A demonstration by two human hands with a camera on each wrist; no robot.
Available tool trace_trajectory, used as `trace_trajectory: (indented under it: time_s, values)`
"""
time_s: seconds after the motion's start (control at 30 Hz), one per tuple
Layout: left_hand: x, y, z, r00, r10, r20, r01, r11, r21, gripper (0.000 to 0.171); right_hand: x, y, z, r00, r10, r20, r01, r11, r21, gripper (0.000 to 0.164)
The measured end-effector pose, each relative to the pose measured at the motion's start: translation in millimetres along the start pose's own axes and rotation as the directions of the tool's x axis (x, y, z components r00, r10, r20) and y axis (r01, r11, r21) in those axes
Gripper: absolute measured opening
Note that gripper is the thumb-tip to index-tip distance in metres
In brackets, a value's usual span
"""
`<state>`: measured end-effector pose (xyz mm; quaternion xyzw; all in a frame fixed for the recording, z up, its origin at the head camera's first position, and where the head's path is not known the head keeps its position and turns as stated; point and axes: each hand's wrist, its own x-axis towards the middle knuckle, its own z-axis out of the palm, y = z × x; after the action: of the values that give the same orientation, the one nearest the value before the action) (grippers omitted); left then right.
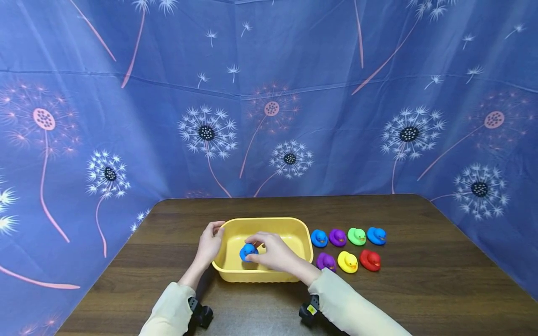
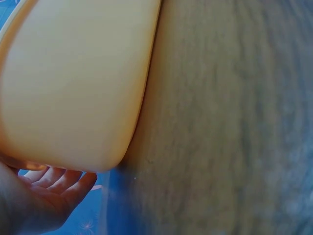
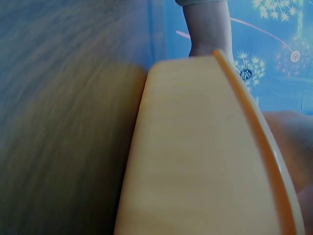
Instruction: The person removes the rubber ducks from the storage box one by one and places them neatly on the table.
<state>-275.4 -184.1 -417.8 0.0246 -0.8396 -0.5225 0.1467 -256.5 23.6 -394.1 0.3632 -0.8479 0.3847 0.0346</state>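
Note:
A yellow plastic basin (image 1: 262, 276) stands on the table; its outer wall fills much of both wrist views. My left hand (image 1: 210, 243) holds the basin's left end at the rim, its fingers (image 2: 73, 188) against the outer wall in the left wrist view. Inside the basin, my right hand (image 1: 273, 251) pinches a blue rubber duck (image 1: 248, 252) between thumb and fingers. Whether the duck touches the bottom I cannot tell. In the right wrist view the basin wall hides the duck, and only a blurred part of the right hand (image 3: 293, 147) shows.
Right of the basin sit two rows of rubber ducks: two blue (image 1: 319, 238) (image 1: 376, 235), two purple (image 1: 337, 237) (image 1: 326, 262), one green (image 1: 357, 236), one yellow (image 1: 347, 262) and one red (image 1: 370, 260). A blue dandelion-print cloth (image 1: 336, 116) hangs behind the brown wooden table (image 1: 433, 280).

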Motion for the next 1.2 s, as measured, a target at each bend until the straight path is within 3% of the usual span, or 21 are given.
trace_trajectory:
  time_s: [0.5,1.2]
  values:
    - [-2.0,-3.5,-3.1,1.0,-0.013,0.002,0.013,1.0,0.01,0.028,-18.6,11.1,-23.4,0.992,-0.124,0.002,0.124,0.992,-0.012,0.039]
    - [-0.8,0.6,-0.9,1.0,-0.013,0.002,0.013,1.0,-0.008,0.028,-43.0,16.3,-64.9,0.992,-0.123,-0.041,0.12,0.99,-0.072,0.04]
